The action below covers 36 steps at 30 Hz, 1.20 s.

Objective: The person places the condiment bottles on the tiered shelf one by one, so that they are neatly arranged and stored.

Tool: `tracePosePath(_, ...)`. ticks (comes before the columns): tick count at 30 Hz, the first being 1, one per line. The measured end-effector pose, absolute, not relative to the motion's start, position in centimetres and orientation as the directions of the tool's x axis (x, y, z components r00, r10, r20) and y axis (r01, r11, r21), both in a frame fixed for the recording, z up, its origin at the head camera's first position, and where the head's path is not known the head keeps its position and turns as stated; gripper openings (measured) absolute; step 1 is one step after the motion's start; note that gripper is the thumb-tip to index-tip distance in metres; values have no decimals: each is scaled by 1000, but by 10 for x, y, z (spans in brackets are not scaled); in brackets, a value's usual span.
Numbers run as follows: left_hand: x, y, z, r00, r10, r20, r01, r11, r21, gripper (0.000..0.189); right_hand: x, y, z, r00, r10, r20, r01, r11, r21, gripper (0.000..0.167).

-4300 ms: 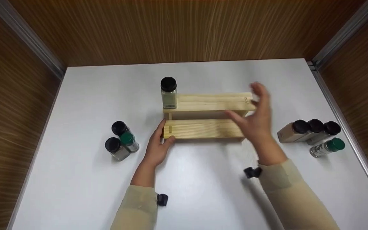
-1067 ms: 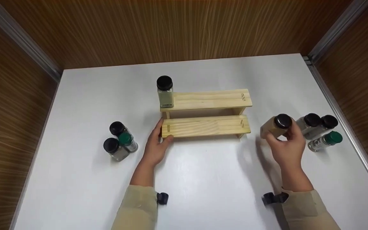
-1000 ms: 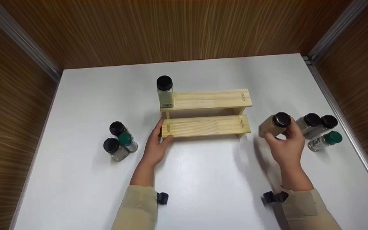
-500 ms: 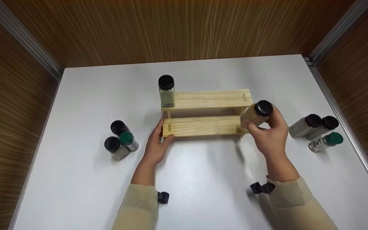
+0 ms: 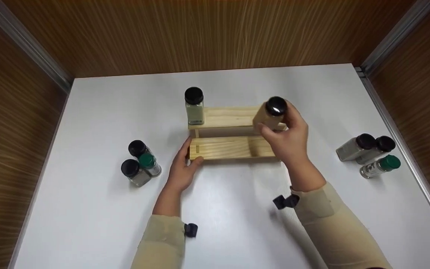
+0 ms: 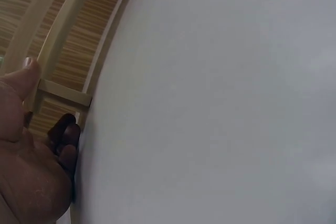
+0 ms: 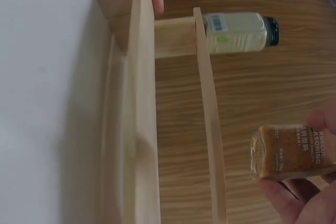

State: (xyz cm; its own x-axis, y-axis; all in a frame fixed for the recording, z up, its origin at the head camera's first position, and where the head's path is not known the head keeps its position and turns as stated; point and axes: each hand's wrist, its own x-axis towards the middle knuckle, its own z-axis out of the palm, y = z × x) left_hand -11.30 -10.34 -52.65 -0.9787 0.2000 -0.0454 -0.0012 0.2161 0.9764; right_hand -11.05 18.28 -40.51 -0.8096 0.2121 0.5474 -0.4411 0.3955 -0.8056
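A two-tier wooden spice rack (image 5: 226, 147) stands mid-table. My left hand (image 5: 180, 173) grips its lower tier at the left end, thumb at the front edge; the left wrist view shows the thumb (image 6: 26, 80) against the wood. In my right hand (image 5: 291, 142) is a black-capped jar of orange-brown barbecue seasoning (image 5: 264, 117), tilted and held above the right part of the upper tier. Its printed label faces the right wrist view, where the seasoning jar (image 7: 286, 150) appears apart from the rack. A black-capped jar of pale green contents (image 5: 195, 112) stands upright at the upper tier's left end.
To the left stand two black-capped jars (image 5: 140, 177) and a green-capped one (image 5: 153, 169). On the right are two more black-capped jars (image 5: 350, 149) and a green-capped jar (image 5: 373, 169). Wood-grain panels (image 5: 215, 37) enclose the white table (image 5: 230, 216) at the back and sides.
My right hand has taken the seasoning jar from the right-hand group and carried it left and up over the rack. The left hand keeps its hold on the rack.
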Motion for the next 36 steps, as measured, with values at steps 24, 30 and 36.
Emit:
tracePosePath(24, -112, -100, -523, -979, 194, -66, -24, 210, 977, 77, -161, 122, -402, -925, 108, 365, -287, 430, -856, 62)
tracePosePath(30, -111, -98, -523, -978, 201, -47, -4, 210, 978, 78, -163, 117, -404, -926, 92, 365, -290, 444, -848, 61)
tracePosePath(36, -112, -97, -525, -978, 203, -45, 0, 218, 976, 78, -164, 114, -408, -928, 79, 365, -290, 464, -837, 63)
